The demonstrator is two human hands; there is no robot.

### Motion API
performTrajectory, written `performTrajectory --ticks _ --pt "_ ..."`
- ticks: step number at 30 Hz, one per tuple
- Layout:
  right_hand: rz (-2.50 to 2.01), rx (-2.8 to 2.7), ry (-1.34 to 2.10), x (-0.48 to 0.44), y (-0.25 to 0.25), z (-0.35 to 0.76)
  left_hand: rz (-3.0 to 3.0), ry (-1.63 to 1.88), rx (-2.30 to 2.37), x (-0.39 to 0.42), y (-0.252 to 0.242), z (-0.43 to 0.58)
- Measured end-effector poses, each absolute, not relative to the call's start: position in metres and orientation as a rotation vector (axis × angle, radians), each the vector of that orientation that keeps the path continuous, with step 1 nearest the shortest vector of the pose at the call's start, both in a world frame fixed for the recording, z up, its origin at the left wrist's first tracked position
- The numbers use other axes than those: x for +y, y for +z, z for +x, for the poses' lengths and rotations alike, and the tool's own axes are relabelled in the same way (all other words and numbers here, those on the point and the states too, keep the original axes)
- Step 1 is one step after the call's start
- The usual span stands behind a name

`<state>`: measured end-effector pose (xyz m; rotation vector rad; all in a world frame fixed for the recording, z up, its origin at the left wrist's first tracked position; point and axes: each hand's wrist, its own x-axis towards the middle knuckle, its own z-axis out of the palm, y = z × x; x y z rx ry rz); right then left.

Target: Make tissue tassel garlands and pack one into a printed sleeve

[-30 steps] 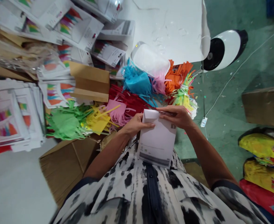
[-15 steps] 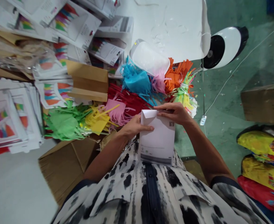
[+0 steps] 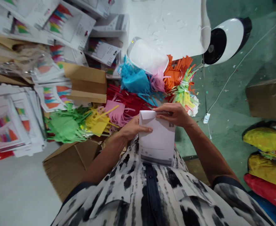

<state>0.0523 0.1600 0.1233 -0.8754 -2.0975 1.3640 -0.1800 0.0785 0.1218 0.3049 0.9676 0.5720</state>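
Note:
A white printed paper packet (image 3: 157, 142) with a folded top flap and a grey striped lower edge is held upright against my shirt front. My left hand (image 3: 134, 127) grips its left side, thumb lying across the front and fingers behind. At the top right edge, my right hand (image 3: 173, 113) pinches the flap, its fingers over the fold. Just beyond the hands lie a pink tissue tassel bundle (image 3: 115, 110), a dark red tassel bundle (image 3: 133, 102) and a blue one (image 3: 135, 78). What the packet contains is hidden.
Green (image 3: 66, 124) and yellow tassels (image 3: 99, 122) lie left of my hands, by a brown carton (image 3: 72, 163). Printed packets (image 3: 69, 25) pile up behind. Beyond the tassels sits a white tray (image 3: 148, 56). A black-and-white stool (image 3: 225, 40) and yellow bags (image 3: 262, 139) are at right.
The camera view has shifted slightly. Both hands keep nearly the same grip on the packet, the right fingers still at the flap.

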Motion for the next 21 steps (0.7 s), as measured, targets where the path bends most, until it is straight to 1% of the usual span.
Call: performTrajectory --ticks 7,11,14,18,21 --pt "-0.903 -2.200 1.422 0.160 0.129 0.056 0.273 0.592 1.013 0.075 0.116 -0.176" --pt "-1.044 -2.135 1.552 0.162 0.133 0.056 0.329 0.593 1.092 0.076 0.124 -0.177" --pt "-1.134 -2.122 1.554 0.163 0.137 0.053 0.362 0.587 1.139 0.081 0.130 -0.178" --pt "-1.122 -2.145 1.598 0.167 0.144 0.044 0.329 0.700 1.208 0.088 0.132 -0.173" --pt "-1.164 -2.051 1.695 0.169 0.150 0.040 0.368 0.812 1.280 0.087 0.135 -0.171"
